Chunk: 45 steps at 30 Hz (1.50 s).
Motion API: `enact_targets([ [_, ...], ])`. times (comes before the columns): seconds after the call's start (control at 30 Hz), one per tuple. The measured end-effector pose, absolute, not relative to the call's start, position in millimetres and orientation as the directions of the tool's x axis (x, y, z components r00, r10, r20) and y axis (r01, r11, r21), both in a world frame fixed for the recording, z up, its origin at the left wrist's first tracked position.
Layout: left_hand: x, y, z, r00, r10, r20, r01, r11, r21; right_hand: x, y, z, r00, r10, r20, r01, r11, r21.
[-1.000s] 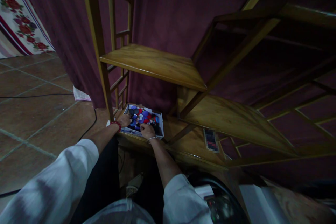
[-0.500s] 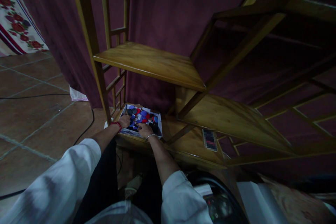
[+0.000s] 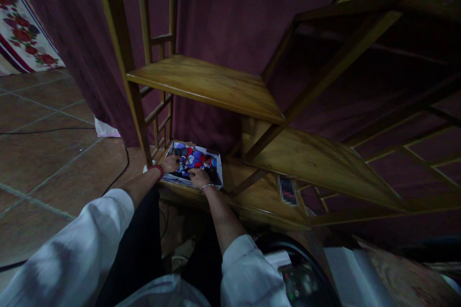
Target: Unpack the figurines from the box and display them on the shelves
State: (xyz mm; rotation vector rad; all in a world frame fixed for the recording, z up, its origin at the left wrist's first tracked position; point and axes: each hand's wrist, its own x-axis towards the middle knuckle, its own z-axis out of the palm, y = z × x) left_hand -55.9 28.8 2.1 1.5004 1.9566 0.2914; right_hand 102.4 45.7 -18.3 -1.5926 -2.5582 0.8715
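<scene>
A shallow white box (image 3: 219, 171) sits on the low wooden shelf, filled with small rounded, soft-looking pieces (image 3: 196, 155) in red, purple, grey, blue and black; their kind is too small to tell. My left hand (image 3: 170, 164), with a red bead bracelet at the wrist, reaches over the box's left side, its fingers curled in among the pieces. From the front edge my right hand (image 3: 199, 178), wearing a silver bangle, reaches in with its fingers closed. Between both sets of fingertips lie dark and blue pieces. Whatever either hand grips is hidden.
A wooden shelf board (image 3: 205, 87) juts out above the box, beside a slanted wooden brace (image 3: 266, 141). Farther right on the low shelf lies a blurred dark item (image 3: 287, 190). A black round-rimmed container (image 3: 317, 268) stands near my right arm. Cables cross the tiled floor (image 3: 46, 163).
My left hand has shifted slightly, its fingers a little farther over the pieces. The right hand stays in nearly the same place at the box's front. The view has moved slightly.
</scene>
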Motion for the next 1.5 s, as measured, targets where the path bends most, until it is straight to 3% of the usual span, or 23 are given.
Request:
enact_targets([
  [0.17, -51.9, 28.1, 9.2, -0.172, 0.887, -0.428, 0.739, 0.404, 0.539, 103.0, 44.0, -17.0, -0.474, 0.841, -0.26, 0.829, 0.327, -0.455],
  [0.73, -48.6, 37.4, -7.9, -0.217, 0.864, -0.455, 0.755, 0.444, 0.482, 105.5, 20.7, -5.9, -0.424, 0.901, -0.097, 0.842, 0.352, -0.408],
  [0.97, -47.7, 32.2, 2.4, -0.247, 0.919, -0.309, 0.741, 0.384, 0.551, 107.4, 22.4, -11.3, -0.428, 0.902, -0.054, 0.816, 0.36, -0.452],
  [1.33, -42.4, 32.1, -0.1, -0.198, 0.885, -0.422, 0.701, 0.429, 0.57, 104.1, 17.9, -5.7, -0.436, 0.895, -0.093, 0.841, 0.368, -0.396],
  [1.5, -46.9, 35.0, -5.4, -0.238, 0.902, -0.36, 0.692, 0.418, 0.589, 100.7, 17.0, -7.0, -0.451, 0.886, -0.11, 0.847, 0.386, -0.365],
])
